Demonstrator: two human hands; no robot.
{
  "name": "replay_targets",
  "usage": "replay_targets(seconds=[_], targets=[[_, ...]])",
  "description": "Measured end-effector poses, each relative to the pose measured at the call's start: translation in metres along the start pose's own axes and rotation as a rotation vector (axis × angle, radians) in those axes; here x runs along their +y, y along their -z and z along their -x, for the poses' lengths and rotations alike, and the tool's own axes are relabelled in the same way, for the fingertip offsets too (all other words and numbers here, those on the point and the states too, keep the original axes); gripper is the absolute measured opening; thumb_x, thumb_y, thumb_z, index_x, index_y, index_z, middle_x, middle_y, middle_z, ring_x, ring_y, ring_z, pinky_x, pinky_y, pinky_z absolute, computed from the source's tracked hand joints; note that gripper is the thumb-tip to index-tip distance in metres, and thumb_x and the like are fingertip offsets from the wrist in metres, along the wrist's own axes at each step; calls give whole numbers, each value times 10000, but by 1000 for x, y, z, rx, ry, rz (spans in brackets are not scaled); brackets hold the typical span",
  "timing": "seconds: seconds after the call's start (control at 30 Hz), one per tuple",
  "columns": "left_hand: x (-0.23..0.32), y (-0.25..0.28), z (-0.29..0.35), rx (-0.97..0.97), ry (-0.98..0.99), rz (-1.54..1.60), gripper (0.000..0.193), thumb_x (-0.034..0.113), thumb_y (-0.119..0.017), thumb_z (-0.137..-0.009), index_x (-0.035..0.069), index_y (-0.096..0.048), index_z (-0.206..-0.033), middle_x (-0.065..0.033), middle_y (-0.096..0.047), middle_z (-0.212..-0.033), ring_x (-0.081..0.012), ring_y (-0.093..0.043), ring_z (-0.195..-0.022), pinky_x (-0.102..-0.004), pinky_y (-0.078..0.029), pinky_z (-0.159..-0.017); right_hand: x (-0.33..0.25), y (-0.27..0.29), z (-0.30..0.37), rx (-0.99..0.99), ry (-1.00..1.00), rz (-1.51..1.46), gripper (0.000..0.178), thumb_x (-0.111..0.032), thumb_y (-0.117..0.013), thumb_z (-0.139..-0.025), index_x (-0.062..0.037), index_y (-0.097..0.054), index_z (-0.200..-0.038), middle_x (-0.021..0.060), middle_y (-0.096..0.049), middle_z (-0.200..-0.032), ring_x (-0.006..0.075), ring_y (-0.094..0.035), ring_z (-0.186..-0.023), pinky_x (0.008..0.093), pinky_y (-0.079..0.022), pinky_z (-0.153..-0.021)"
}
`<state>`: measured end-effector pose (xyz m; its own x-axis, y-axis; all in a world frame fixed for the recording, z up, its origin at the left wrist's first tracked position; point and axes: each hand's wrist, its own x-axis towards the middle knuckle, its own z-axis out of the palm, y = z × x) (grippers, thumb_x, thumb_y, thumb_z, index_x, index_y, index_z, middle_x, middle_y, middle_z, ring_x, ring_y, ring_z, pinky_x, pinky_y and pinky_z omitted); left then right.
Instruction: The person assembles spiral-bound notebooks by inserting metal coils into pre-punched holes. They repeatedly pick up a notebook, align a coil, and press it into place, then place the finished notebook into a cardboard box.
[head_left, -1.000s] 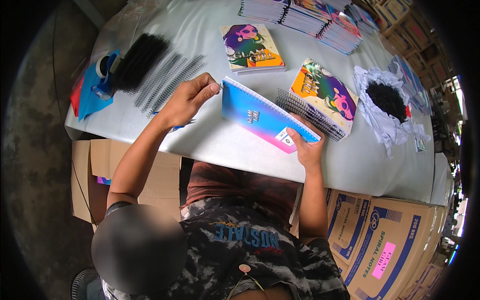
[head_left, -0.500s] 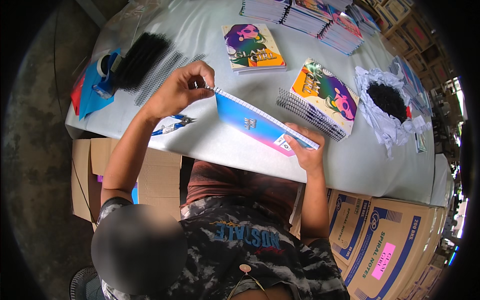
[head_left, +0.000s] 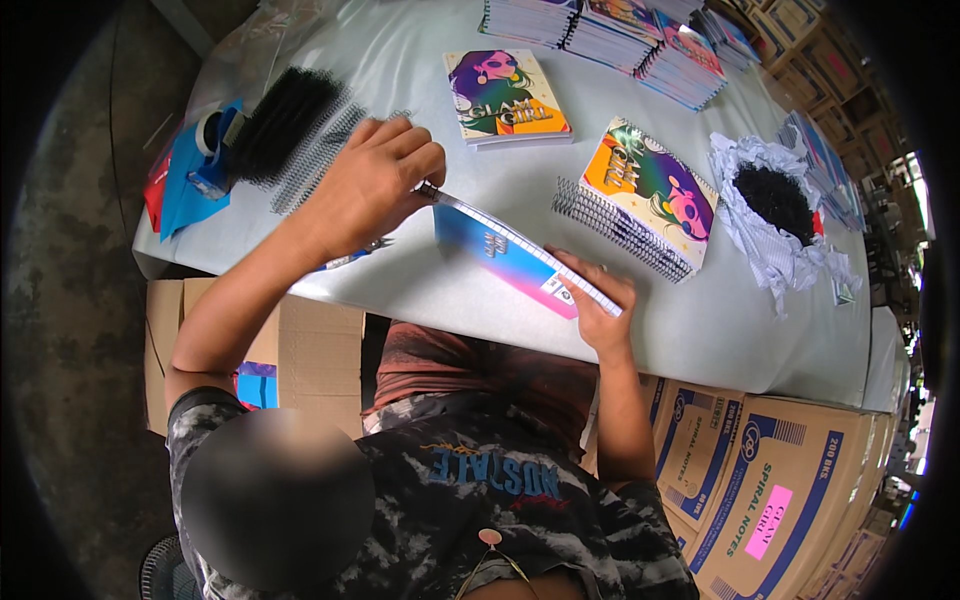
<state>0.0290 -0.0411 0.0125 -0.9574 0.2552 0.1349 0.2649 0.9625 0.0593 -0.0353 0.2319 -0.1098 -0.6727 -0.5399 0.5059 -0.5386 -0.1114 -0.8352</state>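
My right hand [head_left: 600, 298] grips the lower right end of a notebook [head_left: 490, 248] with a blue-to-pink cover, thumb on the cover. The notebook is tilted, its punched white edge [head_left: 530, 243] facing up. At the edge's upper left end, my left hand [head_left: 390, 175] is closed on a dark spiral binding wire [head_left: 428, 190]; its fingertips are partly hidden. Below the left wrist, blue-handled pliers [head_left: 360, 254] lie mostly covered by the forearm. Beyond the left hand are loose spiral wires [head_left: 320, 150] and a dense black bundle of them [head_left: 285, 120].
A stack of spiral-bound notebooks [head_left: 650, 200] lies right of my hands, an unbound stack [head_left: 510, 95] farther back. Crumpled paper [head_left: 740, 230] holds black wire. A tape dispenser [head_left: 208, 165] sits at left. More notebook stacks [head_left: 620, 40] stand behind; cardboard boxes [head_left: 780, 490] flank me.
My left hand has rolled over at the wire, its back now facing up, and the forearm covers more of the pliers. The notebook has tipped steeper, its right end shifting slightly left and down.
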Motion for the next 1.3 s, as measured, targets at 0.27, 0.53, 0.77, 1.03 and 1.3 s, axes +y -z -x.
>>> replay_targets(seconds=[0.27, 0.53, 0.77, 1.03, 1.3], targets=[[5, -136, 45, 639, -347, -433, 943, 758, -316, -746, -6, -354, -1298, -298, -344, -1312, -452, -81, -1314, -571, 82, -1029, -3, -18, 11, 97, 95, 111, 352, 110, -536, -710, 13, -625, -1037, 150, -653, -986, 255, -652, -881, 295, -511, -763], [16, -170, 65, 499, -275, -324, 1077, 784, -292, -733, -118, -243, -1319, -355, -65, -1392, -533, 30, -1288, -657, 110, -957, -11, -31, 17, 113, 209, 199, 342, 73, -532, -714, -2, -634, -1032, 151, -651, -990, 254, -660, -841, 283, -519, -722], [15, -151, 41, 651, 19, 150, 1120, 794, -331, -704, -105, -168, -1353, -374, -25, -1389, -544, 86, -1278, -673, 106, -938, -10, -33, 20, 104, 283, 146, 288, -22, -606, -751, -4, -638, -1037, 171, -654, -953, 270, -659, -847, 306, -526, -716], [15, -166, 41, 749, -241, 18, 992, 687, -471, -745, -138, -309, -1271, -365, -249, -1324, -456, -264, -1241, -609, -170, -998, -14, -32, 16, 82, 326, 149, 286, -15, -615, -742, 8, -634, -1026, 180, -652, -949, 274, -658, -839, 317, -528, -718], [-3, -148, 17, 979, -252, -125, 1140, 828, -369, -635, -57, -259, -1344, -337, -123, -1384, -472, -54, -1316, -580, 11, -1027, -10, -33, 14, 66, 323, 113, 324, 3, -617, -717, 8, -630, -1040, 171, -654, -949, 270, -657, -844, 328, -524, -729]])
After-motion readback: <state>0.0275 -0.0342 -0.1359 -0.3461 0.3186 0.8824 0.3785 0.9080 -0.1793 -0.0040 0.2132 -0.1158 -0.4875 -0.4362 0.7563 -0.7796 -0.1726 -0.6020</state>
